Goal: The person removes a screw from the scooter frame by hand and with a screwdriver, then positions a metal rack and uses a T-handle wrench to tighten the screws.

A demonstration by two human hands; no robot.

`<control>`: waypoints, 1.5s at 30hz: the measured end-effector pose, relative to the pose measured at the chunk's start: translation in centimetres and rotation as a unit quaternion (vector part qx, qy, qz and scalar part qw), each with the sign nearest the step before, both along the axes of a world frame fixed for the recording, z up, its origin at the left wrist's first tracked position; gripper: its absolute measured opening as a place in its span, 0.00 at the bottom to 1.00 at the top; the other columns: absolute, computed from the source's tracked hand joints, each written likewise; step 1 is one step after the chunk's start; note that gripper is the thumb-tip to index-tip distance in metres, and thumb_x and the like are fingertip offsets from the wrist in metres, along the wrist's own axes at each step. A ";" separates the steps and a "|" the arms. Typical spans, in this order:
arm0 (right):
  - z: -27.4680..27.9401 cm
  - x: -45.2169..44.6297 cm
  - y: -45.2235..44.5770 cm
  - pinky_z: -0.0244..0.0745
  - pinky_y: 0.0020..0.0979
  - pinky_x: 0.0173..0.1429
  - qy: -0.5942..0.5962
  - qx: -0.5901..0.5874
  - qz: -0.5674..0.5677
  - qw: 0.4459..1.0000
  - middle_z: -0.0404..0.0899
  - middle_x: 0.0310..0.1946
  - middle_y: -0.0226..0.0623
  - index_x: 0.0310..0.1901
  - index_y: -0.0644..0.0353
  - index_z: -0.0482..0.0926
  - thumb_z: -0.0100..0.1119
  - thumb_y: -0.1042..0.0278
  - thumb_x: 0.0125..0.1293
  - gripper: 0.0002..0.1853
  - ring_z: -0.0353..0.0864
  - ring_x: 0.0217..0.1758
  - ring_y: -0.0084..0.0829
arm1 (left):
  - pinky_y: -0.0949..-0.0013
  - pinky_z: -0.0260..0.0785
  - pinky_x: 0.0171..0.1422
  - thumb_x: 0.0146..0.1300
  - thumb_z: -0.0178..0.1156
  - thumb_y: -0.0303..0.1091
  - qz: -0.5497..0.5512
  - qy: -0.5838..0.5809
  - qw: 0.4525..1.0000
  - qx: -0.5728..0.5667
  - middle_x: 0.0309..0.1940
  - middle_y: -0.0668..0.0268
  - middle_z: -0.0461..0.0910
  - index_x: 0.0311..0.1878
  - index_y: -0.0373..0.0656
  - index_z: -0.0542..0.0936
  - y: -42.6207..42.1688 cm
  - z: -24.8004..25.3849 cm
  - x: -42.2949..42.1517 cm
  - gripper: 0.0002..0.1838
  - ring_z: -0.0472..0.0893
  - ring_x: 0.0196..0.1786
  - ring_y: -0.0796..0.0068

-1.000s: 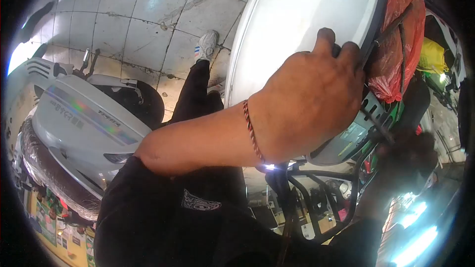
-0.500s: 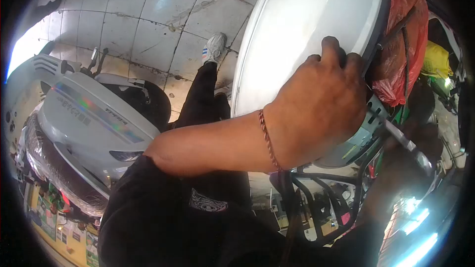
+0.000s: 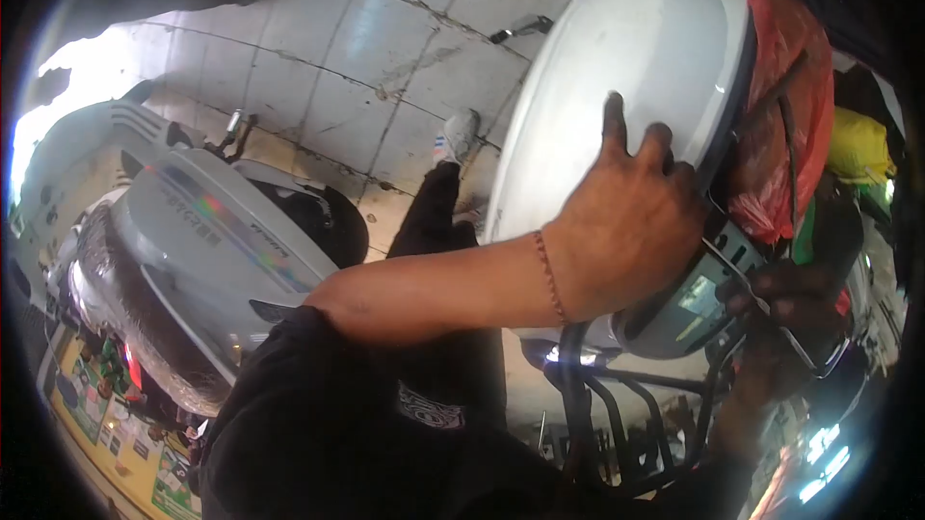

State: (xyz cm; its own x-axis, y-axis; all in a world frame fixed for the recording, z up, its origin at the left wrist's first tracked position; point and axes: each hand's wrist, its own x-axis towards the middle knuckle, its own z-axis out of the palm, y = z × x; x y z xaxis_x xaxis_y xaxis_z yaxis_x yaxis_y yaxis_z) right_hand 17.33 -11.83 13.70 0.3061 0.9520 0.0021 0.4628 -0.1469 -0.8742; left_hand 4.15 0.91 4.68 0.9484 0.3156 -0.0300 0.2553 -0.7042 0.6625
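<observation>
The white body panel [image 3: 665,48] lies in front of me, smooth and rounded, in the upper middle of my view. My left hand [image 3: 626,216] rests on its lower right part, index finger stretched out over the white surface and the other fingers bent; my palm is hidden, so I cannot tell whether it grips anything. A braided bracelet [image 3: 547,274] circles that wrist. Just to the right, my right hand [image 3: 790,313], dark in shadow, has its fingers closed around a slim metal tool [image 3: 728,260], which reaches toward the left hand; I cannot make out its exact kind.

Below my left hand sits a grey slotted panel [image 3: 665,327], and beneath that a black tubular frame [image 3: 576,395]. A red plastic bag [image 3: 771,202] hangs along the white panel's right edge, with a yellow bundle [image 3: 858,144] beyond. At my left stands a pale scooter [image 3: 212,221] with a rainbow-sheen stripe and a brown seat [image 3: 135,298] in clear wrap. Farther up, a shoe [image 3: 456,134] stands on the cracked tile floor [image 3: 385,48].
</observation>
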 end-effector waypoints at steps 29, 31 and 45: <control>7.3 3.6 -15.7 0.77 0.48 0.31 -0.407 0.132 -0.036 0.903 0.81 0.39 0.61 0.44 0.61 0.79 0.54 0.79 0.69 0.06 0.82 0.32 0.57 | 0.42 0.70 0.57 0.63 0.60 0.39 -0.015 0.091 0.994 -0.060 0.58 0.47 0.64 0.55 0.35 0.73 -0.8 0.2 0.9 0.22 0.66 0.59 0.41; 9.8 1.4 -16.0 0.76 0.49 0.31 -0.429 0.129 -0.066 0.892 0.81 0.38 0.61 0.44 0.60 0.80 0.54 0.79 0.70 0.07 0.82 0.31 0.57 | 0.40 0.68 0.58 0.62 0.61 0.39 -0.015 0.088 0.994 -0.057 0.58 0.45 0.63 0.54 0.32 0.73 -0.8 0.5 0.9 0.23 0.66 0.59 0.41; 16.0 -5.3 -20.8 0.77 0.51 0.47 -0.335 0.066 -0.305 0.889 0.75 0.28 0.50 0.22 0.61 0.75 0.55 0.66 0.69 0.16 0.80 0.34 0.49 | 0.28 0.43 0.74 0.61 0.53 0.34 -0.032 0.120 0.970 0.208 0.46 0.55 0.81 0.41 0.45 0.86 -3.0 2.5 0.9 0.13 0.71 0.63 0.52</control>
